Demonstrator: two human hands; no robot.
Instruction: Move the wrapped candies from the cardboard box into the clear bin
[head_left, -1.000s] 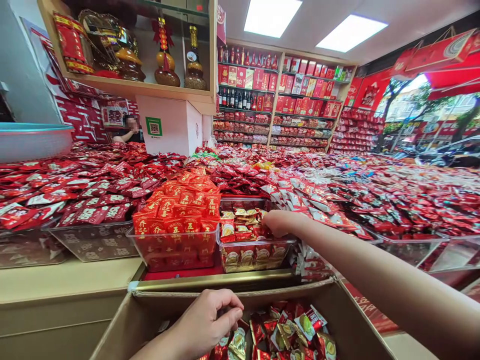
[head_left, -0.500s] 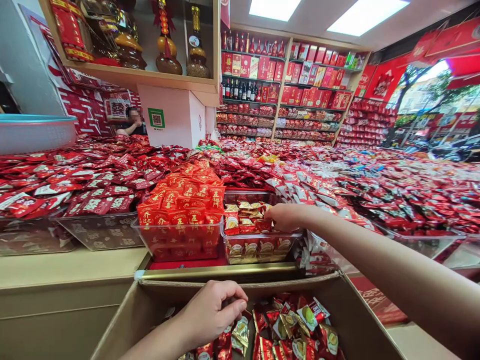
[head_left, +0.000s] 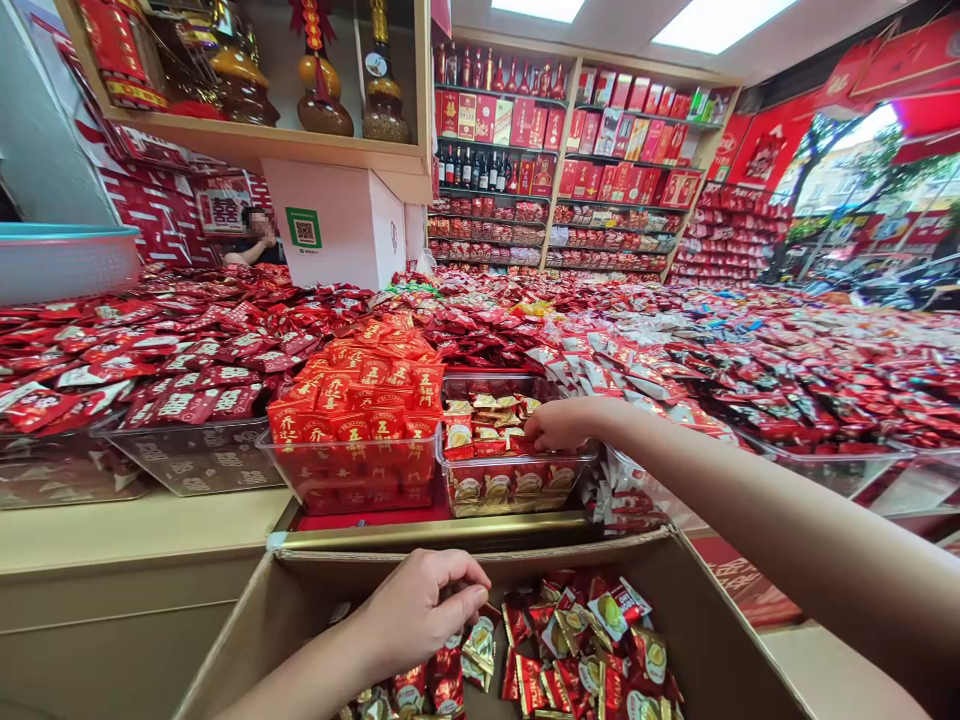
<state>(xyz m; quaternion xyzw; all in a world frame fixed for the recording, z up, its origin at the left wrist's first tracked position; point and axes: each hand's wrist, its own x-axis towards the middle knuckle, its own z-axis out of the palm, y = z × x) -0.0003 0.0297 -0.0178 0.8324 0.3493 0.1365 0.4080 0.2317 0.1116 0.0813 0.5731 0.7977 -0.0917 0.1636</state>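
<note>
My right hand reaches into a clear plastic bin. Its fingers are closed on a red-and-gold wrapped candy with durian pictures, among matching candies lined up inside. Part of the held candy is covered by the fingers. My left hand hovers over an open cardboard box, fingers curled and the thumb near the index finger. What it holds, if anything, is hidden. Loose durian candies lie jumbled in the box below it.
A bin of orange-red packets stands left of the durian bin. White-and-red packets are heaped at the right. A gold counter edge lies behind the box. A person sits at the far left back.
The whole view has shifted slightly up and left. My right hand stays at the bin, its fingers slightly lower among the candies. My left hand keeps nearly the same pose over the box.
</note>
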